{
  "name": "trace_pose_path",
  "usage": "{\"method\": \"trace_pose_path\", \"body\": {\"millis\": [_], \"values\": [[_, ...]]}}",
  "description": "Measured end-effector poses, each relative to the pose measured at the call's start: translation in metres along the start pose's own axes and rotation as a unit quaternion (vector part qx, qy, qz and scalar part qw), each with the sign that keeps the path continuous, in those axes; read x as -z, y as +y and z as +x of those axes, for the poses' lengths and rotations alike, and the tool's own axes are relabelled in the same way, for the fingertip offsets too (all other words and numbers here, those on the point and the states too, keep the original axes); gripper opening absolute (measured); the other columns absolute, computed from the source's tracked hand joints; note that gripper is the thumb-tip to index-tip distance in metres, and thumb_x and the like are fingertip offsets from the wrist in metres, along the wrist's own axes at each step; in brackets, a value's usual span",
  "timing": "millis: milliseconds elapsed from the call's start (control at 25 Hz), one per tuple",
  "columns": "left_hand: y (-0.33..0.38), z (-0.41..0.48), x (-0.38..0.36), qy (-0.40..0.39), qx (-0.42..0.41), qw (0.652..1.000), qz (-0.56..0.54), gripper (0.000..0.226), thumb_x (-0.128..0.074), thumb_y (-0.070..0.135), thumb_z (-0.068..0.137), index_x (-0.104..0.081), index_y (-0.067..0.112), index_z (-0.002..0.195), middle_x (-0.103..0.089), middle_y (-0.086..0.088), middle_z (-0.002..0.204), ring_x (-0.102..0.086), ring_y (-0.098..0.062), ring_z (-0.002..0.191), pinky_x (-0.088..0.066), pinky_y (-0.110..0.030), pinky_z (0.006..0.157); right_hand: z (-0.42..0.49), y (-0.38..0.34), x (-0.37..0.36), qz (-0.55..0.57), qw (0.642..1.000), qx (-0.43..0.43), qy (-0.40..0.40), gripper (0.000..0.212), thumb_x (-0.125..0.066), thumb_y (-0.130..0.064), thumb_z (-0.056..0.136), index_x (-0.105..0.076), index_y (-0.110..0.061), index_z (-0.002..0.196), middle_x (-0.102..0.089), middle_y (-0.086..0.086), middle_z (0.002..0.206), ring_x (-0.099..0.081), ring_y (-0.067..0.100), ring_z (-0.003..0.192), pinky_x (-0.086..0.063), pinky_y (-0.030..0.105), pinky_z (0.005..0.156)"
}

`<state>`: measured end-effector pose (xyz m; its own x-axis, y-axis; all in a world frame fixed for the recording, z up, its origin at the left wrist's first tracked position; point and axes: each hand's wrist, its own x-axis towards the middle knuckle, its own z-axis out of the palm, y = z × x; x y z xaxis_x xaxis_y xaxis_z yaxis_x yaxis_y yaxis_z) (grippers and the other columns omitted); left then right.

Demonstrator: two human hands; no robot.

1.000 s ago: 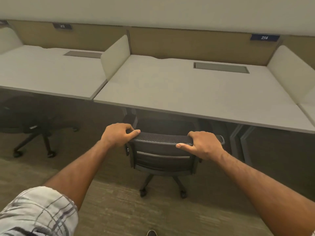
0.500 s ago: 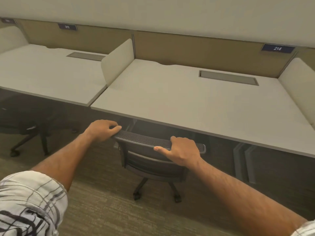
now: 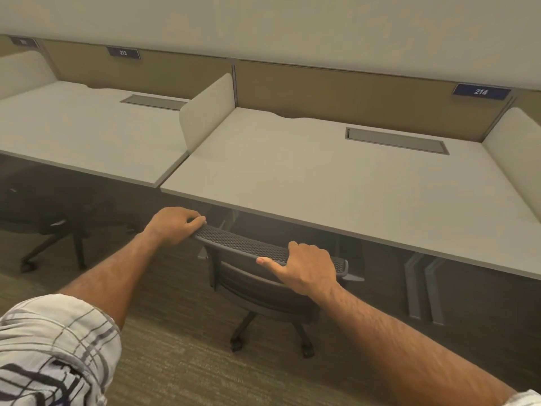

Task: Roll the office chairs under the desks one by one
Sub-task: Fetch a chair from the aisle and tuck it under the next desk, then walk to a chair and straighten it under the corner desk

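Both hands grip the top edge of a dark grey mesh-backed office chair. The left hand is curled over the left corner of the backrest, fingers wrapped around the rim; the right hand clasps the rim nearer its right end, thumb stretched out along the back face of the mesh. Both forearms are bare, and a plaid short sleeve shows at the lower left.

The chair stands on the brownish carpet with its backrest just at the front edge of the pale beige table marked by a blue plate reading 214 — the seat and the front of the chair are already in the shadow beneath the tabletop, while the backrest, the black star base and two castors remain visible in front of it. A grey rectangular cable hatch is set into the tabletop near the tan back panel.

A rounded cream divider separates this table from the neighbouring pale table on the left, labelled 213. Under that one a second dark office chair sits tucked in, mostly in shadow.
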<state>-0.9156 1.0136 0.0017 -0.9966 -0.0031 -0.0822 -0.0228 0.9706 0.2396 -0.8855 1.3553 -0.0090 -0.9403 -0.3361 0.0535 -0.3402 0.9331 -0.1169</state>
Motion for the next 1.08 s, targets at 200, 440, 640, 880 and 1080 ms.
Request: {"method": "trace_pose_path", "body": {"millis": [200, 440, 640, 880, 1080], "values": [[0.013, -0.002, 0.007, -0.008, 0.007, 1.0, 0.011, 0.042, -0.04, 0.053, 0.104, -0.073, 0.028, 0.097, -0.069, 0.01, 0.087, -0.064, -0.017, 0.086, -0.053, -0.039, 0.082, 0.01, 0.003, 0.007, 0.065, 0.996, 0.006, -0.067, 0.113, -0.015, -0.104, 0.067, -0.059, -0.018, 0.126, -0.068, 0.0, 0.101, -0.064, 0.021, 0.089, -0.047, 0.037, 0.072], [0.02, -0.02, 0.037, 0.021, 0.039, 0.997, 0.055, 0.061, -0.042, 0.069, 0.097, -0.066, 0.021, 0.128, -0.068, 0.001, 0.124, -0.063, -0.021, 0.112, -0.051, -0.042, 0.098, 0.054, -0.028, 0.037, 0.148, 0.979, 0.139, -0.018, 0.097, -0.043, -0.092, 0.077, -0.042, -0.023, 0.146, -0.05, 0.002, 0.145, -0.049, 0.023, 0.128, -0.046, 0.042, 0.099], [-0.039, -0.068, 0.086, 0.13, 0.077, 0.975, 0.16, 0.081, -0.034, 0.077, 0.092, -0.06, 0.016, 0.138, -0.063, -0.004, 0.14, -0.059, -0.024, 0.127, -0.048, -0.044, 0.106, 0.098, -0.07, 0.05, 0.146, 0.962, 0.23, 0.003, 0.101, -0.047, -0.091, 0.078, -0.032, -0.025, 0.153, -0.036, 0.003, 0.159, -0.039, 0.026, 0.139, -0.041, 0.047, 0.108], [-0.132, -0.156, 0.098, 0.237, 0.171, 0.929, 0.227, 0.096, -0.026, 0.081, 0.086, -0.057, 0.009, 0.142, -0.052, -0.016, 0.151, -0.045, -0.032, 0.142, -0.032, -0.054, 0.116, 0.149, -0.18, 0.04, 0.163, 0.931, 0.326, 0.018, 0.099, -0.05, -0.088, 0.079, -0.029, -0.026, 0.154, -0.029, 0.005, 0.164, -0.031, 0.029, 0.147, -0.034, 0.049, 0.116], [-0.232, -0.215, 0.113, 0.272, 0.258, 0.897, 0.231, 0.101, -0.028, 0.083, 0.083, -0.04, 0.012, 0.154, -0.026, -0.017, 0.166, -0.023, -0.033, 0.154, -0.014, -0.056, 0.123, 0.195, -0.315, 0.018, 0.11, 0.896, 0.418, 0.103, 0.101, -0.038, -0.093, 0.081, -0.016, -0.035, 0.16, 0.0, 0.002, 0.172, -0.001, 0.032, 0.157, -0.006, 0.06, 0.125]]}}
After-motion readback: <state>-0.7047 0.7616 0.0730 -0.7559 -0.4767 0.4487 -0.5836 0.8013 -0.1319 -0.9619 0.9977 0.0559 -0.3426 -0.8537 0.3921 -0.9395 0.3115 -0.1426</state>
